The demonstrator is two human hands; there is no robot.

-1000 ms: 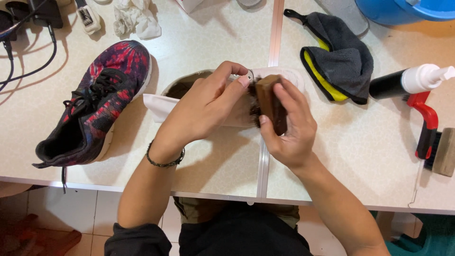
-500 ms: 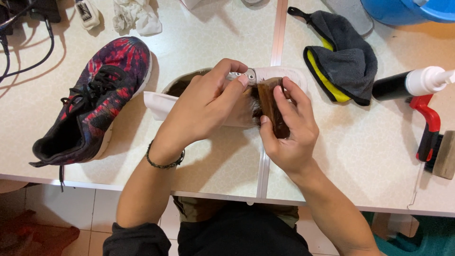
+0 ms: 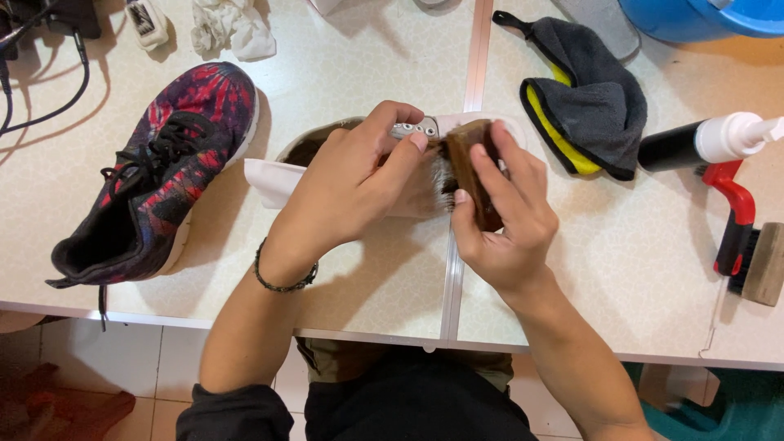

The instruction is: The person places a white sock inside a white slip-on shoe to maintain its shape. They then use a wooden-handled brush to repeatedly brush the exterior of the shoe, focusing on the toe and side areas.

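Observation:
A white shoe [image 3: 269, 175] lies on its side in the middle of the table, mostly hidden under my hands. My left hand [image 3: 351, 184] grips its upper near the metal eyelets. My right hand [image 3: 502, 220] is closed around a brown wooden brush [image 3: 467, 163], with the pale bristles pressed against the shoe's side. A red, black and purple sneaker [image 3: 155, 175] stands upright to the left, apart from both hands.
A grey and yellow cloth [image 3: 592, 110] lies at the right rear. A black bottle with a white pump [image 3: 706, 140], a red-handled brush [image 3: 739, 220] and a blue basin [image 3: 702, 16] are at the right. Crumpled white cloth [image 3: 233, 33] and black cables [image 3: 41, 73] sit at the back left.
My right hand has shifted the brush slightly along the white shoe's side. My left hand keeps its hold on the shoe; the view has drifted a little.

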